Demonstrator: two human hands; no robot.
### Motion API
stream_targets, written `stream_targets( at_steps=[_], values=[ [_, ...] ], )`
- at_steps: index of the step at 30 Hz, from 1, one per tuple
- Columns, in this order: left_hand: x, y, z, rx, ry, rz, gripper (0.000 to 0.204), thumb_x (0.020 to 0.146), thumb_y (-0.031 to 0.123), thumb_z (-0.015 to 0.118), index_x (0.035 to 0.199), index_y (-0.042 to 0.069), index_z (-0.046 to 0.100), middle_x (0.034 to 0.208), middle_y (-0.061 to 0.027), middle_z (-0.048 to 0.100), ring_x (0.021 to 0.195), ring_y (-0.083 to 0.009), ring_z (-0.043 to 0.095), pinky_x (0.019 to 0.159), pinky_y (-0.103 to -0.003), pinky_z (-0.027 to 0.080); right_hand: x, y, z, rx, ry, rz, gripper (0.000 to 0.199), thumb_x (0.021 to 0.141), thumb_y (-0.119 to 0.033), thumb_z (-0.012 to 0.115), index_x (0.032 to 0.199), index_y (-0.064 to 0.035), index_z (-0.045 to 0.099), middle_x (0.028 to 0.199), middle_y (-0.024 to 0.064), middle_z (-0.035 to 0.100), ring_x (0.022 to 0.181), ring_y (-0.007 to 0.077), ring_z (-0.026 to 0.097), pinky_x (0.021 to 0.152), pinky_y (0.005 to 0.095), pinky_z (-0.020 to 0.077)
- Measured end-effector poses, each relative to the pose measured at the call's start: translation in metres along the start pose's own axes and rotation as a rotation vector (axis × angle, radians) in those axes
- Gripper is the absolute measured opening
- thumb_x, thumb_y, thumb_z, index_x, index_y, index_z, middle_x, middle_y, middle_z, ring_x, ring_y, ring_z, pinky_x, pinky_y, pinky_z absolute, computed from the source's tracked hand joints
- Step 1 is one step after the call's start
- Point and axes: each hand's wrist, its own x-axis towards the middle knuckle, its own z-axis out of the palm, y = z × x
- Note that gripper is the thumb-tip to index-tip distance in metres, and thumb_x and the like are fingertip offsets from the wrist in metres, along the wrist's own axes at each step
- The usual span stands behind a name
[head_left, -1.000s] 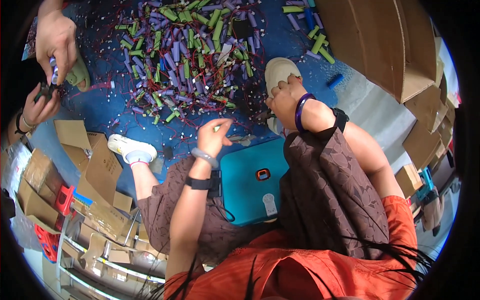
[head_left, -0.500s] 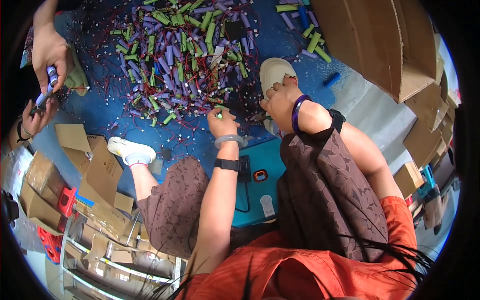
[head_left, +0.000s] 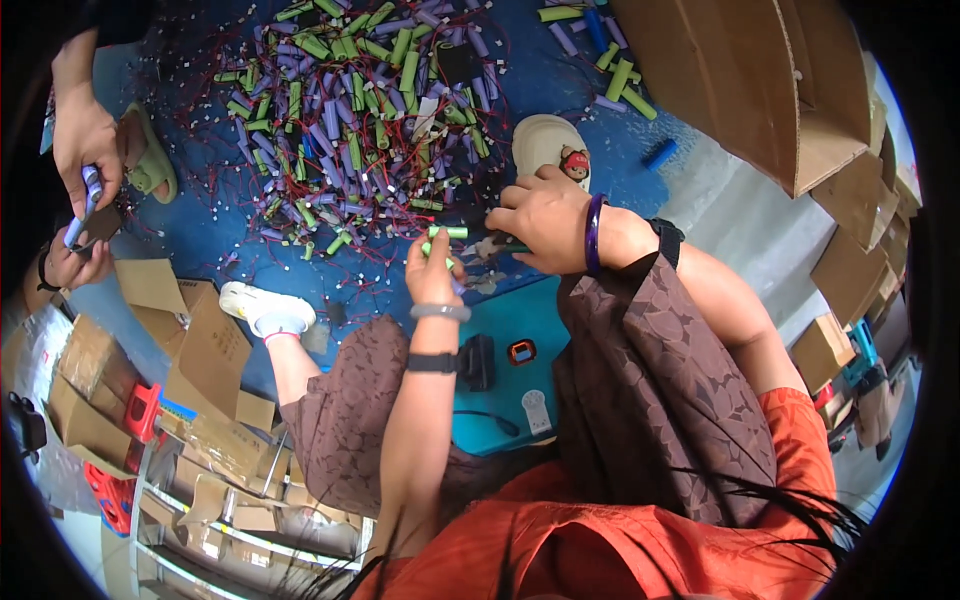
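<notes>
My left hand [head_left: 430,272] is closed around a few small cylindrical battery cells. A green battery cell [head_left: 448,232] sticks out past its fingertips, and a purple end shows below the palm. To its right, my right hand [head_left: 548,222] is bent with the knuckles up, beside my cream shoe [head_left: 545,142] with a red charm. A pair of pliers [head_left: 487,248], metal jaws towards my left hand, runs into its grip; most of the handles are hidden. Beyond both hands spreads a big heap of purple and green battery cells [head_left: 350,130] with thin red wires and white connectors.
At left, a co-worker's hand [head_left: 85,145] holds a purple cell over a dark flat piece in the other hand. Open cardboard boxes stand at left [head_left: 205,345] and upper right [head_left: 720,80]. Loose cells [head_left: 620,85] lie near that box. A teal surface [head_left: 500,400] sits between my legs.
My right hand has come off the shoe towards my left hand, uncovering the charm and the pliers. My left hand has turned slightly, showing more of its cells. The co-worker's hands have shifted lower.
</notes>
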Motion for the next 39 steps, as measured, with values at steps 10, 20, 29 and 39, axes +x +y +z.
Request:
stream_targets(
  at_steps=[10,20,29,39],
  values=[
    [-0.088,0.101,-0.067,0.147,-0.637,0.046,0.019,0.095,0.010,0.059,0.112,0.007,0.051,0.106,-0.0163,0.065,0.058,-0.0131,0.062,0.041,-0.018,0.040,0.004,-0.016,-0.018,0.314,0.134,-0.207,0.038,0.078,-0.029,0.072,0.112,-0.0135,0.063,0.100,0.0089,0.064,0.100,0.0294,0.060,0.088,0.0421,0.0440],
    [-0.083,0.094,-0.068,0.255,-0.561,0.059,0.027,0.088,-0.004,0.062,0.112,0.002,0.053,0.095,-0.0038,0.062,0.076,-0.0083,0.060,0.066,-0.022,0.050,0.017,-0.030,-0.022,0.308,0.119,-0.249,0.037,0.076,-0.027,0.074,0.110,-0.0140,0.063,0.098,0.0070,0.063,0.098,0.0277,0.060,0.086,0.0417,0.0436],
    [-0.083,0.089,-0.067,0.229,-0.576,0.207,0.028,0.087,-0.007,0.061,0.112,0.003,0.053,0.092,-0.0018,0.061,0.079,-0.0083,0.060,0.070,-0.021,0.049,0.020,-0.031,-0.018,0.290,0.146,-0.242,0.035,0.076,-0.027,0.074,0.105,-0.0105,0.064,0.094,0.0090,0.063,0.094,0.0296,0.061,0.083,0.0416,0.0459],
    [-0.087,0.086,-0.061,-0.020,-0.586,-0.010,0.026,0.092,0.004,0.064,0.117,0.006,0.056,0.097,-0.0083,0.067,0.062,-0.0105,0.062,0.043,-0.017,0.039,0.037,-0.046,-0.016,0.703,0.058,-0.219,0.043,0.076,-0.038,0.077,0.090,-0.0009,0.060,0.075,0.0179,0.061,0.072,0.0376,0.062,0.061,0.0447,0.0463]
  ],
)
